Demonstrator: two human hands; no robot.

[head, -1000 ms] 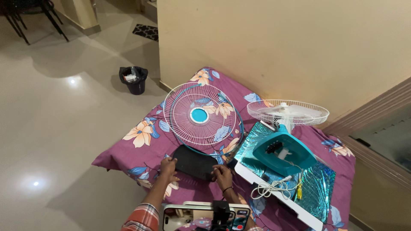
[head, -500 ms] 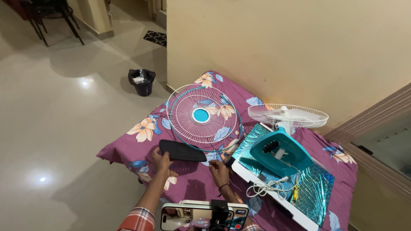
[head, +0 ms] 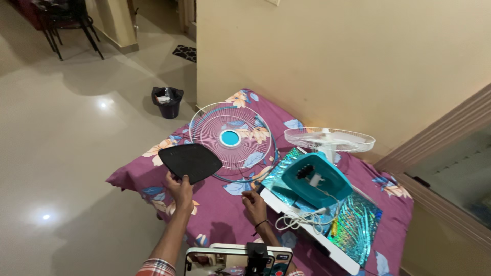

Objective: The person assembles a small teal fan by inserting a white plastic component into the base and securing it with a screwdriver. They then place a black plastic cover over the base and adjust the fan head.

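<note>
1. The black plastic cover (head: 190, 162), a flat piece with rounded corners and a fine textured face, is held up off the bed (head: 225, 214) at its near edge, its broad face turned toward the camera.
2. The left hand (head: 179, 190) grips the cover's lower edge, fingers (head: 174, 180) curled and pinching the rim from below; the forearm runs down to a plaid sleeve (head: 156, 267).
3. The right hand (head: 254, 204) rests low over the bed, just beside the near corner of the white board (head: 307, 232); its fingers are loosely bent and hold nothing, and a dark band circles the wrist.
4. Behind the cover, a round white wire fan guard (head: 231, 139) with a teal centre cap and a teal rim lies flat on the purple floral bedspread.
5. To the right, the fan's teal base (head: 314, 180) sits upturned on a shiny teal foil sheet (head: 358, 220) spread over the white board, with a second white wire guard (head: 329, 139) on the fan's head behind it.
6. A coiled white power cord (head: 296, 220) lies at the board's front edge, near the right hand.
7. A small black bin (head: 167, 101) stands on the pale tiled floor beyond the bed, well apart from the hands.
8. A phone on a mount (head: 238, 261) fills the bottom edge of the view.
</note>
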